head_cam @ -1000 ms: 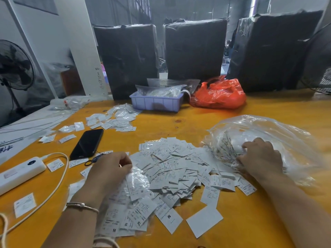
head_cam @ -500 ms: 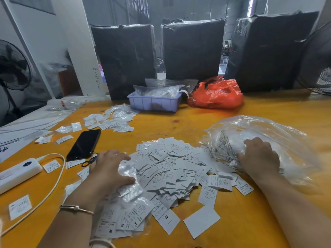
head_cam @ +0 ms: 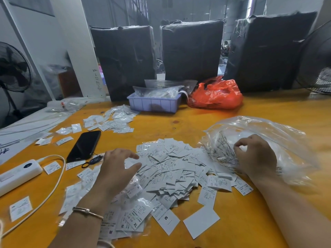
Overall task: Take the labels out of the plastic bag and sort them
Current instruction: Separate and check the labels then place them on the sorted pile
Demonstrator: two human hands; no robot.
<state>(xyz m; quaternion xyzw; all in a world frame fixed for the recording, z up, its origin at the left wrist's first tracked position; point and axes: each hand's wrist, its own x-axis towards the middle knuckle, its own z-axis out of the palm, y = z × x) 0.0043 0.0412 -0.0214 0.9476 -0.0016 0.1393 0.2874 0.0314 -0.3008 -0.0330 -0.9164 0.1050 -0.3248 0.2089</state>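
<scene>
**Label Sorting Station: Current State**

The pile of labels [head_cam: 172, 169] lies loose on the yellow bench [head_cam: 232, 122] and serves as the landmark for all positions below. The labels are small white slips, some printed with size marks (M, S, XL and XS can be read).

The left hand [head_cam: 116, 174] is at the left edge of the pile, palm down. Its fingers [head_cam: 130, 155] are spread and relaxed, grasping nothing. A thin bracelet [head_cam: 87, 211] sits on that wrist.

The plastic bag [head_cam: 268, 140] lies just right of the pile, clear and crumpled, its mouth touching the pile. The right hand [head_cam: 254, 156] rests on the bag with its fingers curled into the film. Some printed labels show through the film beside this hand.

Left of the pile:
- a black phone [head_cam: 84, 145], screen up;
- a small black ring [head_cam: 91, 161] between the phone and the left hand;
- a white power bank [head_cam: 18, 174] with its cable [head_cam: 55, 183] looping toward the near bench edge;
- single stray labels around these items.

Behind the pile to the left lies a smaller heap of bagged labels [head_cam: 114, 119]. Straight behind the pile, at the far bench edge, stands a lilac tray [head_cam: 154, 104] holding clear bags, with an orange bag [head_cam: 216, 95] just beside it on the right. Three black wrapped bales [head_cam: 191, 51] stand behind these.
</scene>
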